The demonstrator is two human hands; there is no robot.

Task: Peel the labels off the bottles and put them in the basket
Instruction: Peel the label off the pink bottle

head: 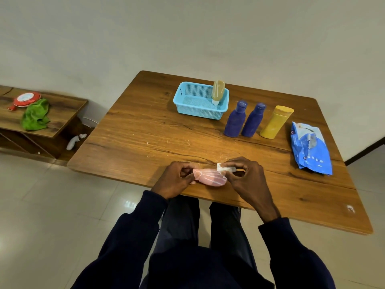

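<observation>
Pink bottle (210, 178): lies on its side between the two hands, at the near edge of the table (145, 130). Pale streaks run along its body.
Left hand (177, 180): fingers (186, 171) curled round the bottle's narrow end, gripping it. The thumb is tucked against the same end.
Right hand (248, 178): fingertips (229, 163) pinch the white label scrap (226, 168), with the other fingers bent over the bottle's wide end.
White label scrap: crumpled, sitting at the upper edge of the wide end, directly under the right fingertips. Whether it is attached to the bottle cannot be told.
Basket (198, 112): light blue mesh, well beyond the fingers toward the far side of the table.
Tan bottle (218, 91): stands cap down inside the basket, against its right wall.
Two purple bottles (235, 119): upright and side by side, just right of the basket, well beyond the right fingers.
Yellow bottle (275, 123): upright, just right of the purple pair.
Blue packet (310, 149): lies flat, far out to the right of the right hand, near the table's edge.
Low shelf (62, 113): far to the left of the left hand, off the table. It carries a green cloth (35, 116) and a red round object (27, 99).
White crumpled piece (74, 141): on the floor between the shelf and the table.
</observation>
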